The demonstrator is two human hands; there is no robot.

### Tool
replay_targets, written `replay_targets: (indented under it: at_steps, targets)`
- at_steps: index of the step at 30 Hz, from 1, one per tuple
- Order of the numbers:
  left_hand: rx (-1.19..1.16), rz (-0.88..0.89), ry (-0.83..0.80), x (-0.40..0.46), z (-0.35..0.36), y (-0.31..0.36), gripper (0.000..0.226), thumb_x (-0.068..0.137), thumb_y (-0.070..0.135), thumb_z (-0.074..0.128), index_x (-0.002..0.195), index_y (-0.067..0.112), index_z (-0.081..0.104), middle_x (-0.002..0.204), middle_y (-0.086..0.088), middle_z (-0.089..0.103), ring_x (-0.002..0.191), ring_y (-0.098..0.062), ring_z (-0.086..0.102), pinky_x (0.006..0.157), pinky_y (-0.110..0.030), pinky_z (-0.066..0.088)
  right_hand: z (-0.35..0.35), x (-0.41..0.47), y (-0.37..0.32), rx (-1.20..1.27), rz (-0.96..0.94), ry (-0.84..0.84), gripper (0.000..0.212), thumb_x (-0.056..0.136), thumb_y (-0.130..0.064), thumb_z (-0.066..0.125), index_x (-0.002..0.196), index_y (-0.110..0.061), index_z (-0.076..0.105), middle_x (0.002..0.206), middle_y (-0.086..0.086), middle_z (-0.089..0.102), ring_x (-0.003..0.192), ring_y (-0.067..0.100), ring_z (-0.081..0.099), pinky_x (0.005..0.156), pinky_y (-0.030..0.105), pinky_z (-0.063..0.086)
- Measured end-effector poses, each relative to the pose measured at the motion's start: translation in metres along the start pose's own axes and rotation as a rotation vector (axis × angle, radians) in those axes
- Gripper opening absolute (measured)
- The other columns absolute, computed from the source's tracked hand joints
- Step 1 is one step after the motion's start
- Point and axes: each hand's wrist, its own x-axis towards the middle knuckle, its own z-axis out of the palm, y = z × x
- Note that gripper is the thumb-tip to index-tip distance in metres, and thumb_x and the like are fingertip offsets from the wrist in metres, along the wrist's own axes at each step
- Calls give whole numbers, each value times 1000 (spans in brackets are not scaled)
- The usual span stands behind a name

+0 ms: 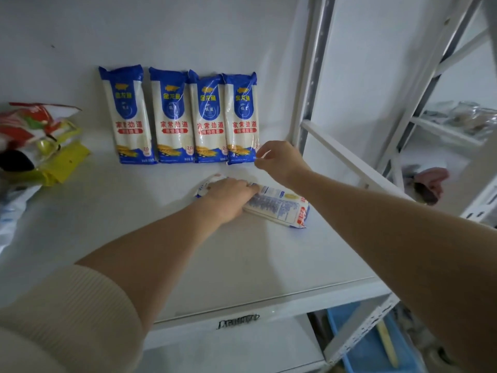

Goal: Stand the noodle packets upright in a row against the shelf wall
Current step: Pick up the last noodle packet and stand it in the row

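The left hand's fingers (248, 185) are clenched over the packet lying flat (279, 204) in the middle of the shelf (134, 211), well short of the back wall (188, 36). The right hand (279, 160) pinches the lower right corner of the end packet (241, 118), last of four standing upright against that wall. To do this well, keep the row steadied, lift the flat packet by one end, and set it just beside the end packet, toward the shelf's right edge, leaning back.

The left hand (228, 195) covers the middle of the lying noodle packet (279, 208). Left of the upright packets (177, 115), a colourful bag (35, 141) is cut by the frame edge. Its print is unreadable.
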Motion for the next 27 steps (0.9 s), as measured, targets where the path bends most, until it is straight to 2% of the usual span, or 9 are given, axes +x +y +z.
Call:
replay_targets:
  at_steps: [4, 7, 10, 15, 18, 20, 22, 25, 27]
  targets:
    - [-242, -94, 120, 4, -9, -9, 25, 91, 17, 58, 116, 18, 62, 108, -7, 66, 101, -28, 62, 77, -37, 47, -10, 6, -4, -89, -53, 143, 22, 87, -19, 55, 103, -19, 70, 104, 2, 70, 92, 20, 63, 83, 35, 53]
    - [-468, -235, 231, 14, -23, -19, 19, 92, 12, 54, 108, 12, 65, 98, -8, 68, 89, -27, 64, 62, -31, 41, -25, 13, -14, -260, -206, 457, 29, 88, -22, 49, 112, -19, 66, 116, -1, 67, 117, 22, 52, 97, 38, 40]
    - [-769, -427, 311, 24, -45, -32, 12, 93, 19, 54, 99, 13, 63, 86, -4, 65, 77, -20, 61, 57, -28, 42, -37, 26, -22, -178, -245, 597, 37, 88, -21, 45, 123, -15, 58, 131, 1, 56, 126, 21, 45, 101, 36, 35]
    - [-1701, -625, 321, 42, -70, -49, 22, 95, 25, 57, 116, 17, 61, 108, -5, 72, 105, -26, 67, 96, -45, 52, -34, 49, -34, 41, -153, 427, 58, 92, -28, 53, 144, -9, 34, 149, 6, 38, 128, 19, 45, 101, 29, 43]
    - [-2041, -525, 253, 44, -71, -52, 33, 97, 24, 56, 129, 14, 56, 113, -9, 72, 107, -29, 68, 91, -50, 54, -28, 51, -43, 504, 84, 147, 58, 94, -30, 54, 144, -11, 32, 130, 10, 57, 89, 14, 63, 71, 24, 51]
    - [-2131, -487, 211, 47, -72, -51, 30, 99, 23, 53, 128, 15, 57, 112, -9, 73, 100, -28, 70, 81, -45, 57, -27, 54, -44, 734, 167, 43, 31, 94, -31, 55, 117, -10, 53, 96, 8, 70, 71, 15, 65, 64, 30, 53]
    - [-2163, -469, 189, 52, -73, -50, 34, 100, 24, 51, 131, 13, 56, 117, -11, 71, 101, -28, 69, 82, -45, 56, -24, 59, -41, 796, 182, 65, 14, 93, -27, 56, 94, -13, 57, 80, 4, 69, 65, 17, 66, 57, 28, 53]
    - [-2095, -399, 185, 59, -73, -47, 26, 101, 29, 49, 118, 15, 63, 113, -10, 71, 105, -28, 67, 94, -49, 51, -20, 69, -31, 777, 198, 182, 10, 90, -19, 59, 95, -11, 56, 82, 5, 70, 73, 22, 69, 68, 37, 58]
    - [-1875, -421, 217, 65, -72, -43, 20, 95, 29, 60, 112, 19, 64, 111, -6, 73, 104, -26, 69, 94, -48, 53, -21, 72, -22, 737, 187, 209, 11, 89, -17, 61, 96, -10, 56, 84, 5, 70, 73, 23, 69, 70, 39, 59]
